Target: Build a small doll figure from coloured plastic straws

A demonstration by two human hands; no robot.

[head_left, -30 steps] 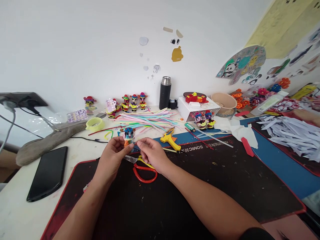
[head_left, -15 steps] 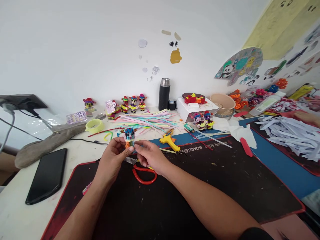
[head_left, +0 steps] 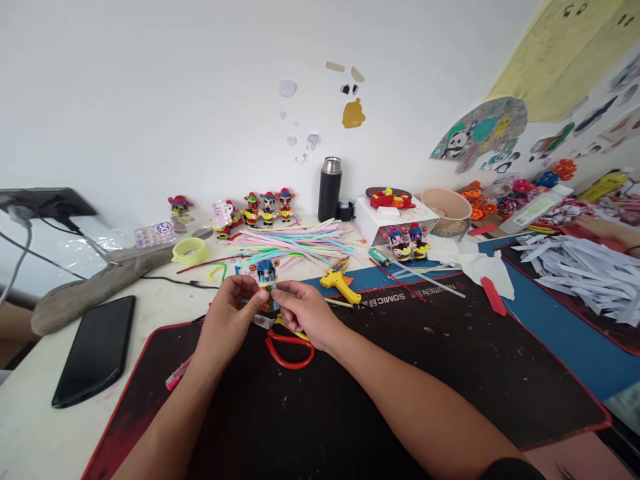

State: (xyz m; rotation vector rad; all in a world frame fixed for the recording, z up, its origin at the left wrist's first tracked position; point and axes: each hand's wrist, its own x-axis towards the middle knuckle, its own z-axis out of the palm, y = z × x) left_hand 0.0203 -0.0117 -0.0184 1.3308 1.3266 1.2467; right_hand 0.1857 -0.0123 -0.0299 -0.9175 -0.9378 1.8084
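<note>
A small figurine with a blue hat and a blue-and-white face is held upright between my two hands. My left hand grips it from the left, thumb across its lower front. From the right, my right hand pinches its lower body with thumb and forefinger. My fingers hide much of the body. Red-handled scissors lie on the dark mat just below my right hand. Beyond it lies a yellow glue gun. Pastel pipe cleaners are heaped behind the figurine.
Several finished figurines stand along the wall beside a black thermos. Two more stand before a white box. A phone and yellow tape roll lie left. White paper strips are piled right, near another person's hand.
The figurine has turned and shifted slightly right, its face now more toward me. My hands have moved little. At the far right, the other person's hand has shifted.
</note>
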